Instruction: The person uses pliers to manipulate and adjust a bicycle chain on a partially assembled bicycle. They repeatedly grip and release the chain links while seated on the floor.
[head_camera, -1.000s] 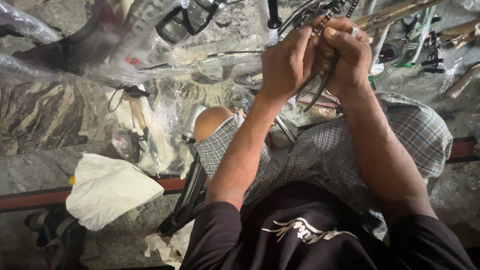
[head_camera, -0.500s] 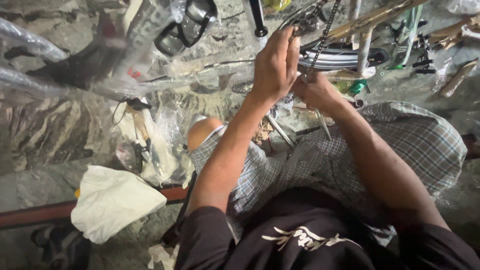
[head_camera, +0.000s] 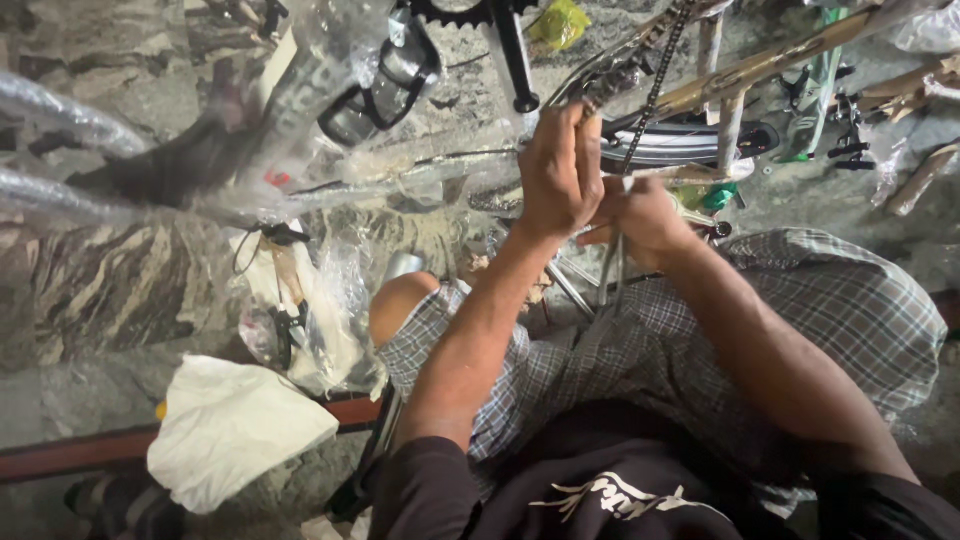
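Hands meet at a bicycle frame above the lap: left hand wraps its fingers around the chain stay beside the hanging chain; right hand pinches a thin metal rod, fingers narrow.

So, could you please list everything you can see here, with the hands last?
chain: one, dark, hanging top centre, just right of the left hand
crank: one, black, top centre
frame tube: one, tan, wrapped, top right
wheel rim: one, silver with a black tyre, behind the hands
plastic wrap: clear, bunched, left of the knee
cloth: one, white, bottom left
floor: grey, streaked stone
shorts: checked, grey
left hand: raised beside the chain
right hand: just below it, closed on a thin metal part
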